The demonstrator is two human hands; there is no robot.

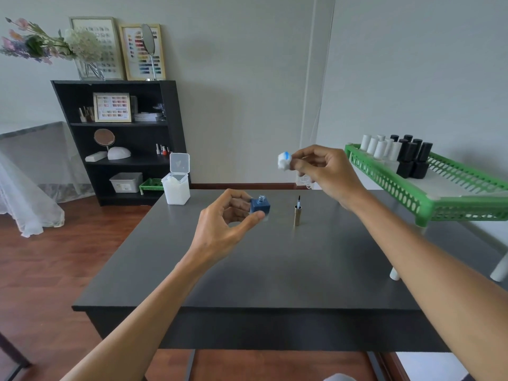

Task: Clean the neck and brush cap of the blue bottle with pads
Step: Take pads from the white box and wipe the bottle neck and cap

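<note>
L hand (229, 215) pinches bottle (260, 207) | R hand (324, 169) pinches stained pad (284, 160) | cap (297, 214) between hands | glass, slick, I'd grip flat sides

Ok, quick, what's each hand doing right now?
Left hand: grips the open blue bottle on the table.
Right hand: pinches a blue-stained cotton pad, raised.

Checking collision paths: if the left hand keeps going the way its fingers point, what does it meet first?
The left hand already holds the blue bottle. Past it, probably the upright brush cap to its right, though depth is hard to judge.
</note>
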